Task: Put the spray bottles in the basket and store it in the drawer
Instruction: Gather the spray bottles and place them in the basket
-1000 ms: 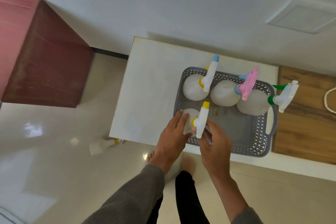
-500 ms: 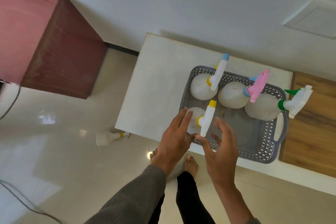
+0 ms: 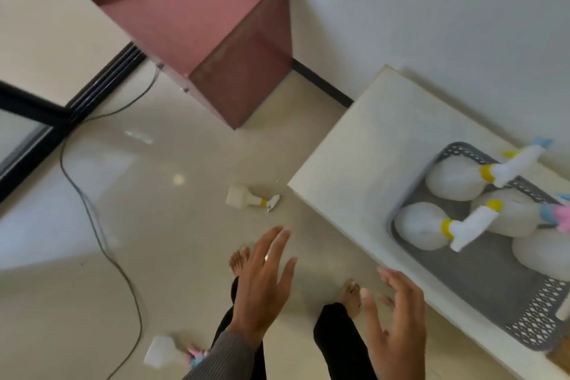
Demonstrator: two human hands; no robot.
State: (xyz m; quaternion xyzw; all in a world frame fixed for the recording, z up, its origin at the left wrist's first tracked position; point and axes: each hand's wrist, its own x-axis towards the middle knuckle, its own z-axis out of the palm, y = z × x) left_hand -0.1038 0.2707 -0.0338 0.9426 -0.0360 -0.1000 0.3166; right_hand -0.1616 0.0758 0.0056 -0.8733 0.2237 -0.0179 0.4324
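On the white table (image 3: pixel 364 151) sits the grey basket (image 3: pixel 481 281) with four spray bottles (image 3: pixel 421 230) inside; two more lie on the floor (image 3: pixel 249 196). Over the floor, the left hand (image 3: pixel 262 284) and right hand (image 3: pixel 398 318) hover with fingers spread, holding nothing.

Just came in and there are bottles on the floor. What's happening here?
A person is gathering spray bottles into a grey basket on the white table. Four stand in it, one cut off at the edge. Both hands are empty and open: the left hand and right hand hang over the floor beside the table. Two bottles lie on the floor: the yellow-collared bottle and the pink-topped bottle.
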